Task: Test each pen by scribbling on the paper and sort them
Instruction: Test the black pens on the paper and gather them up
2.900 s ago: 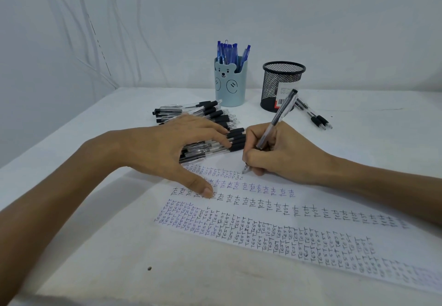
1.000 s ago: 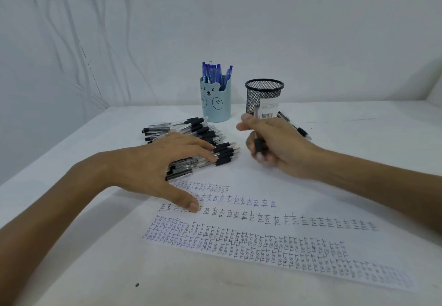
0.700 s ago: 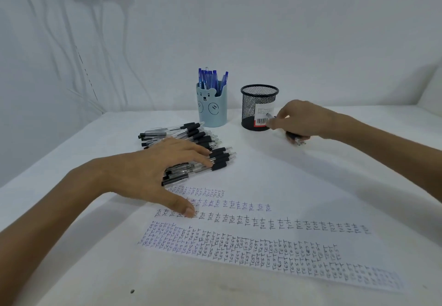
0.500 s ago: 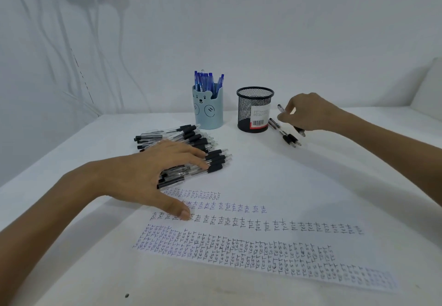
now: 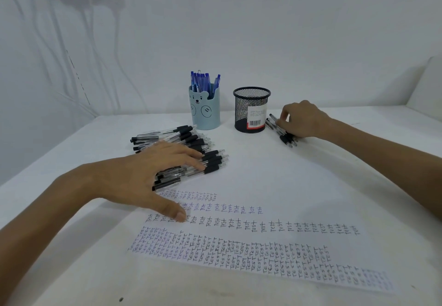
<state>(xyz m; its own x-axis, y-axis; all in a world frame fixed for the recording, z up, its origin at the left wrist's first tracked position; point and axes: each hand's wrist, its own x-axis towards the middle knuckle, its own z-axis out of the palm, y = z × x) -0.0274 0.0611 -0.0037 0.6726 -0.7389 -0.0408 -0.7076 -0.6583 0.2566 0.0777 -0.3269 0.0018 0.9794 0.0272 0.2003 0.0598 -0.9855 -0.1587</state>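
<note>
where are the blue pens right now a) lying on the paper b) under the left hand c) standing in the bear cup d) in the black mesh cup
c: the blue pens stand upright in the light blue bear cup; none stick out of the black mesh cup, and the pile under the left hand is black-grip pens.

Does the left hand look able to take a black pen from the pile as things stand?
Likely yes: the left hand rests with straight fingers on the pile of black pens, and nothing covers the pens beside its fingertips.
</note>
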